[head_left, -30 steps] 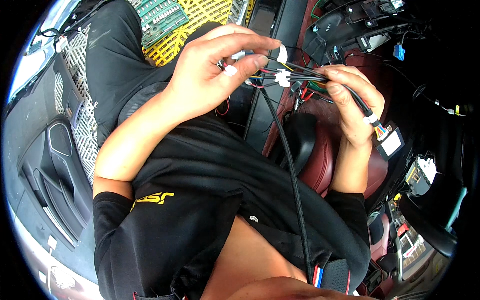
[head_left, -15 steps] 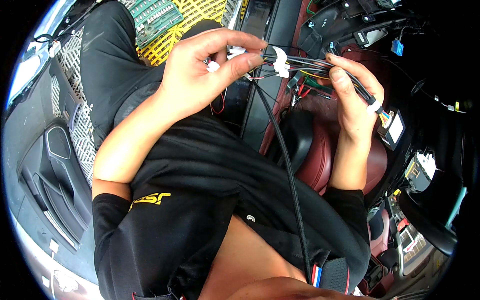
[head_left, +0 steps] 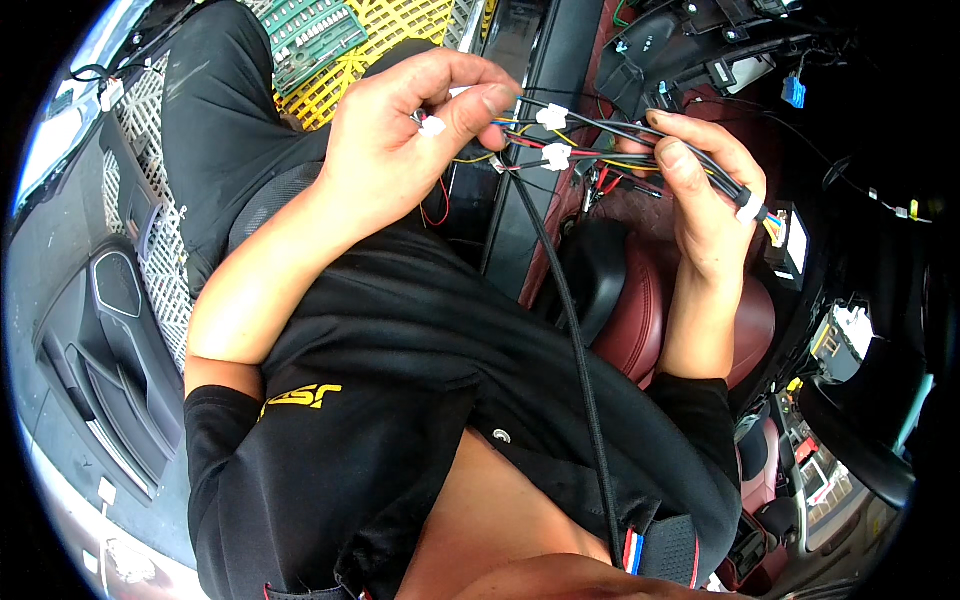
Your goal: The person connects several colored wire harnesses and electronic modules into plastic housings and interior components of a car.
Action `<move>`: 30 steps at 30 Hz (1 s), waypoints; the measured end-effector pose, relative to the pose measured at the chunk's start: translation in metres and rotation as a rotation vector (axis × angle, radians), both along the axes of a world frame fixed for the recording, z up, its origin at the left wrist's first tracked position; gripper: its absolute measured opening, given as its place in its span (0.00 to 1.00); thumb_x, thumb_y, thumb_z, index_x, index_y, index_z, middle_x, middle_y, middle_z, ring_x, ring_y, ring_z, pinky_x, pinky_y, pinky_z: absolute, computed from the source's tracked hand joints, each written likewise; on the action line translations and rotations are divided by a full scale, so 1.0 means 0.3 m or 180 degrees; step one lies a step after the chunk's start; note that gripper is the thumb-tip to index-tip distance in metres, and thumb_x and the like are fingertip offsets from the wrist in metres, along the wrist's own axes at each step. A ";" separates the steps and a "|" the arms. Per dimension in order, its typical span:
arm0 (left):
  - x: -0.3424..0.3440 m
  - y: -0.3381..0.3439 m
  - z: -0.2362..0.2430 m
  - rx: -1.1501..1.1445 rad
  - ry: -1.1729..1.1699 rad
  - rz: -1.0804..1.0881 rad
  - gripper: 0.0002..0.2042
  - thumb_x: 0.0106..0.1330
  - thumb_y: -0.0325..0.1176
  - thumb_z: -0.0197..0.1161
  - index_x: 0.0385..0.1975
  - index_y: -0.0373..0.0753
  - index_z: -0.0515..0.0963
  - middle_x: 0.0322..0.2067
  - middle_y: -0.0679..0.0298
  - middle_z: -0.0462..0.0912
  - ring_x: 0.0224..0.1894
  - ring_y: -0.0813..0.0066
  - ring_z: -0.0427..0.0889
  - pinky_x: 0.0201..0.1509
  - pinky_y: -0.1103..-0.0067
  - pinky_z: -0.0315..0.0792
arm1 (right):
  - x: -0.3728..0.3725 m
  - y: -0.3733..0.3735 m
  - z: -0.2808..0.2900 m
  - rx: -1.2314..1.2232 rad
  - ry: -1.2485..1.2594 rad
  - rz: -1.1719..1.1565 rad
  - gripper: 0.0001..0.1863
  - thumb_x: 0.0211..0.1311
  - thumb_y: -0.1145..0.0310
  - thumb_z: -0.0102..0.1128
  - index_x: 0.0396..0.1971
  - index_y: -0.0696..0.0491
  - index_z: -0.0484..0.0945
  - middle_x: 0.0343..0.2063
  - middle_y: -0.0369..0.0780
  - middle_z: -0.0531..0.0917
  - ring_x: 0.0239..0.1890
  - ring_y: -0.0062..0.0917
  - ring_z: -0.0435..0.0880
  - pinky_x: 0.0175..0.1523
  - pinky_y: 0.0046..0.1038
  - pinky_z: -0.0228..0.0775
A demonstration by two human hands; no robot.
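Nearest, a black braided cable (head_left: 578,350) climbs over the black shirt (head_left: 400,380) toward the hands. The left hand (head_left: 400,150) pinches thin wire ends (head_left: 480,150) between thumb and forefinger, closed tight — likely to keep them taut and apart. To its right, the right hand (head_left: 705,205) curls closed around the wire harness (head_left: 610,140), steadying the bundle with its white tape tags. Beyond lie a red leather seat (head_left: 650,310) and, farther left, a yellow grid mat (head_left: 390,40).

Multicoloured wire bundle (head_left: 600,145), white tape tags, stretched taut sideways, white connector (head_left: 790,232) at right end
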State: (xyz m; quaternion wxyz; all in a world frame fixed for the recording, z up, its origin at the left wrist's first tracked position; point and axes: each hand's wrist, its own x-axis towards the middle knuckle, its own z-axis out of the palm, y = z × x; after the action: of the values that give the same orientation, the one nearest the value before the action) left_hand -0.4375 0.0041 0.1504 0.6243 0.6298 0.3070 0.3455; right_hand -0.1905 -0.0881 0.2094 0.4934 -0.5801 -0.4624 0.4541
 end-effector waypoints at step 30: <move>-0.030 0.076 -0.021 -0.0943 -0.0819 -0.0762 0.25 0.79 0.46 0.46 0.58 0.27 0.75 0.35 0.49 0.88 0.17 0.91 0.57 0.25 0.89 0.55 | 0.011 0.012 -0.004 -0.0217 0.0036 -0.0324 0.17 0.67 0.65 0.66 0.48 0.62 0.82 0.41 0.46 0.87 0.39 0.31 0.90 0.44 0.28 0.82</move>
State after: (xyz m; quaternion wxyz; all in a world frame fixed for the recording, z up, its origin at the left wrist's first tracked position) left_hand -0.4465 0.0269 0.1442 0.7805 0.5140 0.1953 0.2975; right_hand -0.1871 -0.0844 0.2082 0.4984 -0.6168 -0.4137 0.4472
